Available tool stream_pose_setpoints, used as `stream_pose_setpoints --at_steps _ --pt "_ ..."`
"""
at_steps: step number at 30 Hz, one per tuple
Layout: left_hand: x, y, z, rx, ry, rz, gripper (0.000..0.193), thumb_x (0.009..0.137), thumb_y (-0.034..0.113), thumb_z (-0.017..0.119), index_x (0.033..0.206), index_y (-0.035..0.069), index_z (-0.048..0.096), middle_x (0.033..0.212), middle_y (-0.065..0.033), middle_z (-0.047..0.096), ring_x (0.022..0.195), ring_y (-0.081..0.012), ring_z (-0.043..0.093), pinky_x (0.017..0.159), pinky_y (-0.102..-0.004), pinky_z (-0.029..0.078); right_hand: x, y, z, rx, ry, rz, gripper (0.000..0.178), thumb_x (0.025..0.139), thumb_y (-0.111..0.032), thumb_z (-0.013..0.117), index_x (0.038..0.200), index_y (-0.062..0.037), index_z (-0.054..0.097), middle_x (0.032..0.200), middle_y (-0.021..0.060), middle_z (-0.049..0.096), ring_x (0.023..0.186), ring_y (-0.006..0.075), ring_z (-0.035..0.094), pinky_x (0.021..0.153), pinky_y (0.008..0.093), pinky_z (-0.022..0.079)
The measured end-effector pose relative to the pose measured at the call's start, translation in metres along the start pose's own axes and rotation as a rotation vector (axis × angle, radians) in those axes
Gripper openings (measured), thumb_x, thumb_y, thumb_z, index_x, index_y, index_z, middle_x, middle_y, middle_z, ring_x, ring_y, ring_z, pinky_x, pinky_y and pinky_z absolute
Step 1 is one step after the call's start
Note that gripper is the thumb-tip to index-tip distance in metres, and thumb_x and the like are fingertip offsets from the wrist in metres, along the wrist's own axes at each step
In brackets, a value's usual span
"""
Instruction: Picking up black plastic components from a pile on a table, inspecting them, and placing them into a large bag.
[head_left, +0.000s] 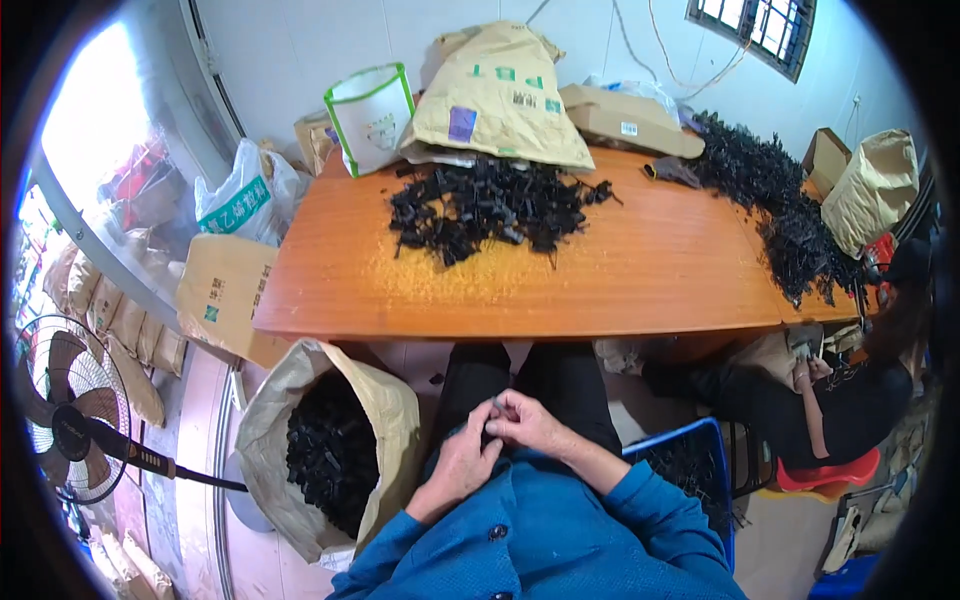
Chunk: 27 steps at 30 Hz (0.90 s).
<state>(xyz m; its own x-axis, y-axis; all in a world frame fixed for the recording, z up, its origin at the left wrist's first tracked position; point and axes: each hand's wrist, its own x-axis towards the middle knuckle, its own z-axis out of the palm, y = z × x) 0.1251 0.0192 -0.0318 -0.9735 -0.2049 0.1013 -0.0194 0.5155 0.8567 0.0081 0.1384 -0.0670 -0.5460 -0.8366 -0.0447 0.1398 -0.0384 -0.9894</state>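
Observation:
My left hand (462, 468) and my right hand (527, 420) meet over my lap, below the edge of the orange wooden table (620, 270). Together they pinch a small black plastic part (494, 428), mostly hidden by the fingers. A heap of similar black parts (485, 207) lies on the table ahead of me. To my left stands an open brown paper sack (385, 400) holding more black parts (330, 450).
A blue crate (700, 440) with black pieces sits at my right. Another person (830, 390) sits at the right table end beside a long pile of black parts (790, 220). Paper sacks (500, 95), a cardboard box (625, 120) and a floor fan (70, 410) stand around.

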Motion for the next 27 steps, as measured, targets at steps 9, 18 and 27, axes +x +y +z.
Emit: stream_pose_setpoints --at_steps 9,18,27 --pt "-0.006 -0.002 0.009 -0.152 0.081 -0.112 0.055 0.084 0.002 0.059 0.134 0.003 0.035 0.101 -0.0191 0.061 0.086 -0.0254 0.064 0.078 -0.0345 0.052 0.000 -0.015 0.011 0.106 -0.034 0.188 0.020 0.088 -0.016 0.067 0.076 -0.0077 0.053 0.071 -0.0073 0.047 0.064 0.0028 0.041 0.056 0.0199 0.035" --pt "0.013 -0.005 0.010 -0.214 0.139 -0.057 0.046 0.085 -0.005 0.051 0.128 0.004 0.042 0.083 -0.0082 0.059 0.065 -0.0113 0.057 0.057 -0.0249 0.047 0.006 -0.013 0.008 -0.004 0.134 0.063 0.025 0.086 -0.023 0.069 0.076 -0.0061 0.055 0.069 -0.0061 0.050 0.065 0.0028 0.042 0.055 0.0214 0.037" --pt "0.015 0.022 -0.024 -0.446 0.156 -0.116 0.036 0.086 -0.004 0.053 0.120 0.004 0.044 0.076 -0.0033 0.054 0.061 -0.0079 0.051 0.056 -0.0227 0.043 -0.017 -0.061 0.022 -0.043 0.106 -0.041 0.028 0.101 -0.026 0.040 0.097 -0.0035 0.055 0.063 -0.0006 0.047 0.056 0.0066 0.045 0.050 0.0229 0.037"
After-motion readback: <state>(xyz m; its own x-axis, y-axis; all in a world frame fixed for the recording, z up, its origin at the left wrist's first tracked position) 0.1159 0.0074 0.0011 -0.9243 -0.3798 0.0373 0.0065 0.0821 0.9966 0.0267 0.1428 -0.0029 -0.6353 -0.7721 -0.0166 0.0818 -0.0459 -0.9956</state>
